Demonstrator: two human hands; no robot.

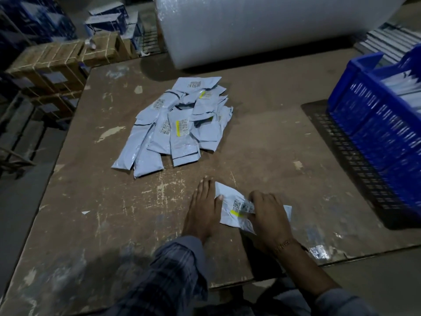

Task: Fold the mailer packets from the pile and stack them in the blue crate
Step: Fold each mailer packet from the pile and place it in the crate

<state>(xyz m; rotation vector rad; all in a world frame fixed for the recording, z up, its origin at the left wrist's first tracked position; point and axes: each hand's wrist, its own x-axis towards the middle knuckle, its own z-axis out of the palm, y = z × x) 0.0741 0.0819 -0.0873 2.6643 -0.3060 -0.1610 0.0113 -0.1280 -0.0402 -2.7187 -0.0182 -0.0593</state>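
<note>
One mailer packet (230, 207) lies at the bench's (91, 201) near edge between my hands: left hand (202, 210) flat, pinning its end so it can't slide; right hand (268, 215) curled on it, creasing. Pile (175, 126) beyond; open bench leads right to the blue crate (373, 124).

This is a warehouse packing area: a big bubble wrap roll (262, 26) at the top, strapped cardboard cartons (52, 62) at upper left, a worn packing table (262, 142) with labelled mailer packets (177, 124).
</note>
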